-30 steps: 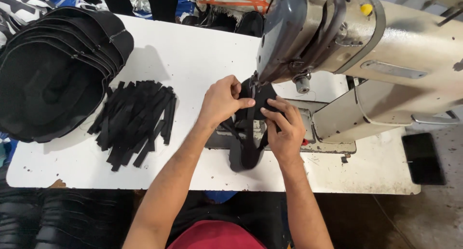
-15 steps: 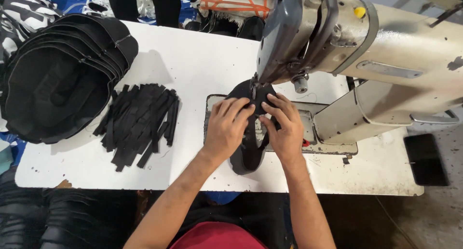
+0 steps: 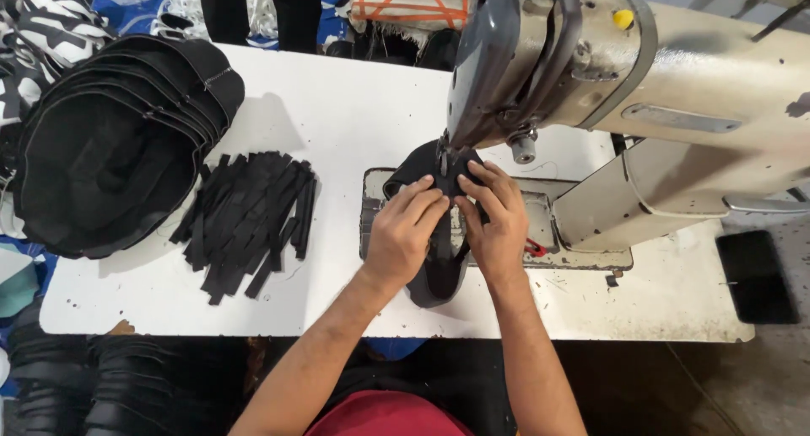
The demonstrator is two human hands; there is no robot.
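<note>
We work at a white, scuffed table top [image 3: 337, 124] with a grey industrial sewing machine [image 3: 591, 73] on it. The curved black fabric piece [image 3: 434, 276] lies on the machine's metal bed plate [image 3: 582, 254], its far end under the needle head. Our left hand [image 3: 403, 233] and right hand [image 3: 496, 225] press flat on it, fingers spread, gripping nothing. With fingertips so near the needle, a slip could catch them or skew the seam. Loose black fabric strips [image 3: 249, 221] and stacked black cap pieces [image 3: 110, 149] lie left.
</note>
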